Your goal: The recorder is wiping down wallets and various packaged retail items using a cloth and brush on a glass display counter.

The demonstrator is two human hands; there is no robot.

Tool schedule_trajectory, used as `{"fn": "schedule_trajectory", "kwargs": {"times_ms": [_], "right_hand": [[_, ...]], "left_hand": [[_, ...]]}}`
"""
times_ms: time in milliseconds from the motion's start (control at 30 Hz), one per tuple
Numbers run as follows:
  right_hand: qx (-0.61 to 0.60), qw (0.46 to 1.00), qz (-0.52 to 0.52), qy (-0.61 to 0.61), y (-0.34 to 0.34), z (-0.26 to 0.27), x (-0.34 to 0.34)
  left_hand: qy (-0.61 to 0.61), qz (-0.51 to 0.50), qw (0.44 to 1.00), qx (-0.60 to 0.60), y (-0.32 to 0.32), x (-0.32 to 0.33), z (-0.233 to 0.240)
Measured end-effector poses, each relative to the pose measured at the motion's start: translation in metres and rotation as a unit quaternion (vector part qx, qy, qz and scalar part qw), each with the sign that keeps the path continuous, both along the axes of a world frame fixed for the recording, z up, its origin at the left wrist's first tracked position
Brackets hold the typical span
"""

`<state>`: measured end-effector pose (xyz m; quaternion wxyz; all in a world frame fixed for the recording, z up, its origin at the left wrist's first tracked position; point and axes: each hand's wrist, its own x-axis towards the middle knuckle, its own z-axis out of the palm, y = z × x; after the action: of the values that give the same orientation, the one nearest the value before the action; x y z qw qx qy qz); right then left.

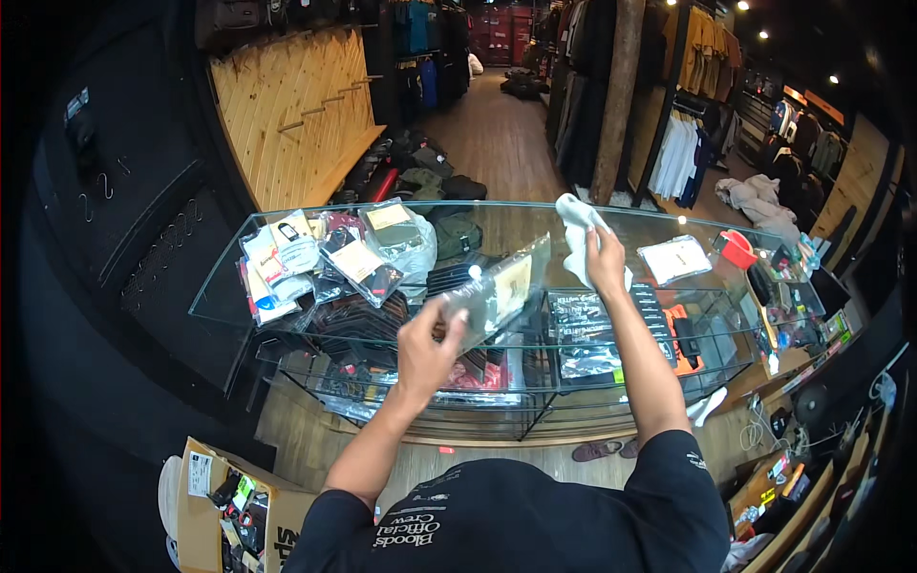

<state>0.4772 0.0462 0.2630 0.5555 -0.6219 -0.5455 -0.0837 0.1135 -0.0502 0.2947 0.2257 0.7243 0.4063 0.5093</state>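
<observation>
Between the thumb and fingers of my left hand (430,344) is a flat clear plastic packet (505,290) with a pale card inside, tilted above the glass counter (494,215). A white cloth (577,229) is gripped in my right hand (606,261), farther back and to the right. Left of the packet lies a pile of similar bagged items (358,261), apparently folded garments with cards. One white packet (675,259) rests alone on the glass to the right of the cloth.
Inside the display case, dark packages (587,329) show through the glass. At the counter's right end sit a red object (738,249) and a wooden-handled brush (765,322). An open cardboard box (276,516) of mixed goods stands at lower left. Beyond the counter, bags (430,168) lie on the floor.
</observation>
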Motion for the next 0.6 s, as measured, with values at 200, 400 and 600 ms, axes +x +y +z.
{"fn": "schedule_trajectory", "kwargs": {"times_ms": [200,400,600], "right_hand": [[0.025,0.999,0.004,0.023,-0.001,0.001,-0.001],[0.038,0.999,0.001,0.018,-0.012,0.005,-0.004],[-0.034,0.988,0.153,-0.011,-0.065,0.031,-0.100]], "left_hand": [[-0.052,0.022,0.998,-0.011,0.041,0.011,-0.047],[0.184,0.097,0.963,0.171,0.005,0.013,-0.020],[0.248,-0.056,0.950,0.179,0.012,0.007,-0.048]]}}
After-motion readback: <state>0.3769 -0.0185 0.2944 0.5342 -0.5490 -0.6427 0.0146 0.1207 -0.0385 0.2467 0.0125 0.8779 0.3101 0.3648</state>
